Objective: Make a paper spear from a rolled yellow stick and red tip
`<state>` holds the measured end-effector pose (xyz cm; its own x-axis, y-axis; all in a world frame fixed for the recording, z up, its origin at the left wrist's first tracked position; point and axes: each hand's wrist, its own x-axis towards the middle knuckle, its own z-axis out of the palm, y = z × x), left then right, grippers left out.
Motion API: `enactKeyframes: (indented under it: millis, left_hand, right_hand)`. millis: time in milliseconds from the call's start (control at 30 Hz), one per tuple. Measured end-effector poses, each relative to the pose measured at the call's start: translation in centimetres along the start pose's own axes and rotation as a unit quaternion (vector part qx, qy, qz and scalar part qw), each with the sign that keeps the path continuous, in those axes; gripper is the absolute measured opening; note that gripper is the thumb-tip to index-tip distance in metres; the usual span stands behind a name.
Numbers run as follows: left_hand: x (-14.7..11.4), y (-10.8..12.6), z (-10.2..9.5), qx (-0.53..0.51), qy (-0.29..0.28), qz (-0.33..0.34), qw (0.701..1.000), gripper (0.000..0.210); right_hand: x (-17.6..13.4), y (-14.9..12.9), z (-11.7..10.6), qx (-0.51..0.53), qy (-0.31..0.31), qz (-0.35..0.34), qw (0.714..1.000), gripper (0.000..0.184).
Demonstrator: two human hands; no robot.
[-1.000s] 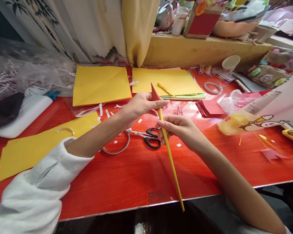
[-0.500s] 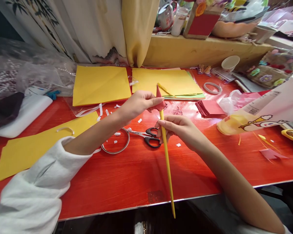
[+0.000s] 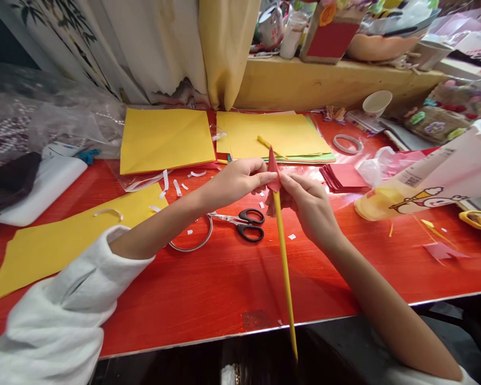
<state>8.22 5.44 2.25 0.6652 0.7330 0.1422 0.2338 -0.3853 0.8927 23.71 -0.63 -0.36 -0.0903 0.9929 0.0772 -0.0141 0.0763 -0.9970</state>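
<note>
A small piece of folded red paper (image 3: 273, 170), pointed at the top, sits around the upper end of a long thin yellow paper stick (image 3: 284, 256). My left hand (image 3: 244, 182) pinches the red paper from the left, thumb in front. On the other side my right hand (image 3: 307, 200) presses its thumb and fingers against the red paper's right edge. Downward the stick hangs past the table's front edge. Black-handled scissors (image 3: 250, 224) lie on the table just left of the stick, beside a ring-shaped band (image 3: 190, 249) partly hidden by my left arm.
Yellow paper stacks (image 3: 166, 140) lie at the back, with a cut yellow sheet (image 3: 64, 235) at left. Red paper squares (image 3: 342, 177), a leaning drink cup (image 3: 409, 187) and a tape roll (image 3: 348, 143) are at right. White paper scraps (image 3: 177, 187) are scattered around.
My right hand has moved up from the yellow stick to the red paper. The red paper and stick have shifted slightly right, with my left hand still pinching the paper.
</note>
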Motion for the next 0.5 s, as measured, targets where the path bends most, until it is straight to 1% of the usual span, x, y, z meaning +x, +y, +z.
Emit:
enactKeyframes:
  millis: [67,100,133,200,233,267,333,367,433,467,500]
  left_hand:
    - [0.0,-0.2,-0.3,-0.017,0.046,0.002,0.999,0.024]
    - [0.0,-0.3,-0.5,-0.02,0.066,-0.007,0.998,0.024]
    - [-0.1,-0.5,-0.6,-0.037,0.064,-0.025,0.997,0.024]
    - [-0.3,-0.6,-0.7,-0.098,-0.002,-0.068,0.993,0.027]
    - [-0.4,-0.7,-0.7,-0.116,-0.023,-0.076,0.99,0.029]
    - [-0.5,-0.7,-0.5,-0.123,-0.019,-0.07,0.99,0.029]
    - [-0.7,-0.7,-0.1,-0.128,0.016,-0.07,0.989,0.03]
    - [-0.7,-0.7,0.0,-0.118,0.043,-0.069,0.99,0.031]
    - [-0.7,-0.9,0.0,-0.097,0.101,-0.066,0.988,0.033]
    - [-0.7,-1.0,-0.1,-0.105,0.116,-0.065,0.986,0.034]
    - [-0.7,-1.1,-0.2,-0.13,0.121,-0.066,0.982,0.035]
  right_hand:
    - [0.1,-0.1,0.0,-0.002,-0.035,0.006,0.999,0.032]
    - [0.1,-0.1,0.0,-0.012,-0.057,0.012,0.998,0.033]
    - [0.1,-0.1,0.0,-0.026,-0.076,0.016,0.997,0.032]
    - [0.2,0.0,0.0,-0.049,-0.087,0.019,0.995,0.03]
    - [0.2,0.1,0.0,-0.053,-0.088,0.02,0.995,0.03]
    - [0.2,0.2,0.0,-0.049,-0.08,0.021,0.995,0.029]
    - [0.1,0.3,0.1,-0.035,-0.084,0.03,0.995,0.028]
    - [0.1,0.4,0.2,-0.021,-0.101,0.042,0.994,0.027]
    - [0.0,0.5,0.3,0.016,-0.159,0.081,0.984,0.026]
    - [-0.1,0.5,0.4,0.039,-0.179,0.097,0.978,0.027]
    - [-0.1,0.7,0.5,0.049,-0.183,0.099,0.977,0.028]
